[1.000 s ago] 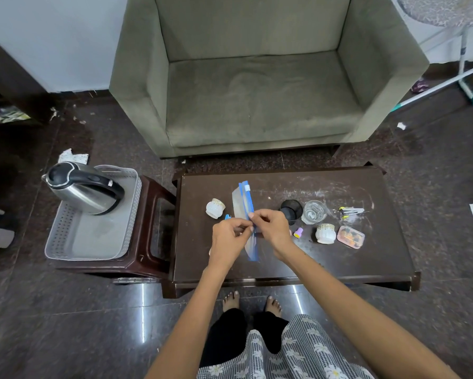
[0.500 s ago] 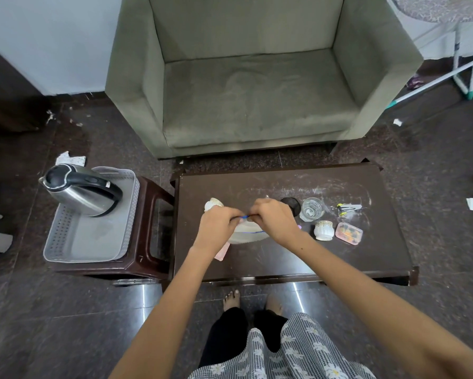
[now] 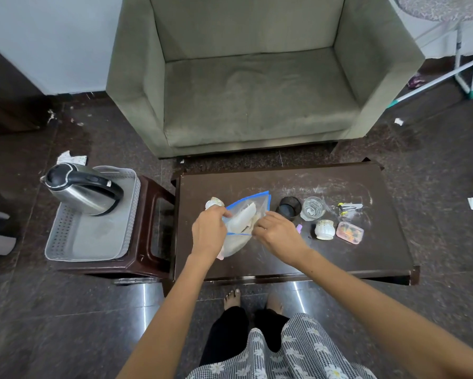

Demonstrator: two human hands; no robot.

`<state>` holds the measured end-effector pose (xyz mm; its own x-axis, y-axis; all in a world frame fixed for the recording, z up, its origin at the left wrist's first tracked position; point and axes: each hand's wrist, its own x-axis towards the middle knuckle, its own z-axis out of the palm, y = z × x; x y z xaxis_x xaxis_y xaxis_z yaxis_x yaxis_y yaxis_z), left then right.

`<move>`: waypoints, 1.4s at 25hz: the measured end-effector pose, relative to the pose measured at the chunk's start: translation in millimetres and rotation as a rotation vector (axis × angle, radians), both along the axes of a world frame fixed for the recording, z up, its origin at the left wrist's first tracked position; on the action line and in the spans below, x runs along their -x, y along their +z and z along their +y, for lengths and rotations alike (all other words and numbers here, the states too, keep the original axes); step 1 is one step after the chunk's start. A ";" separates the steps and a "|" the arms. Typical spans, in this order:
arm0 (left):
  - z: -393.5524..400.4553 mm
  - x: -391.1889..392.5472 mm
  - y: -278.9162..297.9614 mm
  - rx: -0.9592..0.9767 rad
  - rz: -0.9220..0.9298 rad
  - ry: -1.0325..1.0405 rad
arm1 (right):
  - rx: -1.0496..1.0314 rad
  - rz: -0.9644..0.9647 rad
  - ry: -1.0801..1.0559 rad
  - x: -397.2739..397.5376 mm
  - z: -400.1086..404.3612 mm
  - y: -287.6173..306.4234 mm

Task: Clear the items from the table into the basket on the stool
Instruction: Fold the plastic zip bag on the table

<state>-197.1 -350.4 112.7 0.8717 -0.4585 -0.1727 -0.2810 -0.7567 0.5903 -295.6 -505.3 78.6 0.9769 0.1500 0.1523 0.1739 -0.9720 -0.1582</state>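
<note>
A clear zip bag with a blue seal (image 3: 243, 220) is held over the dark table (image 3: 339, 258), its mouth pulled apart. My left hand (image 3: 209, 232) pinches its left edge and my right hand (image 3: 276, 232) pinches its right edge. White and pink contents show inside. Behind my left hand stands a small white cup (image 3: 214, 202). Right of the bag sit a black cup (image 3: 289, 209), a glass (image 3: 312, 212), a second white cup (image 3: 324, 229), a small purple item (image 3: 299, 228), a clear box of coloured bits (image 3: 349, 232) and clips (image 3: 350, 207). The grey basket (image 3: 65, 242) rests on the brown stool (image 3: 147, 255) and holds a steel kettle (image 3: 82, 190).
A grey-green armchair (image 3: 251, 86) stands just behind the table. Paper scraps (image 3: 71, 159) lie on the dark tiled floor. A white metal frame (image 3: 465, 72) is at the far right. My feet (image 3: 232, 298) are at the table's near edge.
The bag hung upright one second ago with both hands at its seal, then dropped low over the table. Now its mouth is pulled wide apart between my hands.
</note>
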 end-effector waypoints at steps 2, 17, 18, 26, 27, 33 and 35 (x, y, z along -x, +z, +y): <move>-0.3 5.9 -1.6 -0.084 -0.059 0.032 | 0.052 0.045 0.036 3.5 3.3 -1.7; 8.9 28.1 -13.2 -0.116 -0.017 -0.096 | 0.366 0.722 0.046 -38.4 37.6 -15.2; 9.9 28.4 -12.2 -0.120 -0.012 -0.107 | 0.420 0.742 0.078 -38.2 38.0 -20.0; 19.2 25.0 -24.7 -0.054 0.019 -0.109 | 0.251 0.671 0.102 -33.6 25.7 -20.1; 20.9 22.9 -26.5 -0.015 0.036 -0.079 | 0.167 0.632 0.052 -31.9 23.3 -10.3; 30.5 15.7 -27.1 0.159 0.148 0.227 | -0.210 0.328 -0.112 -8.8 -4.3 23.0; 31.8 13.5 -27.4 0.171 0.156 0.266 | -0.243 0.113 -0.124 -3.9 -6.7 22.7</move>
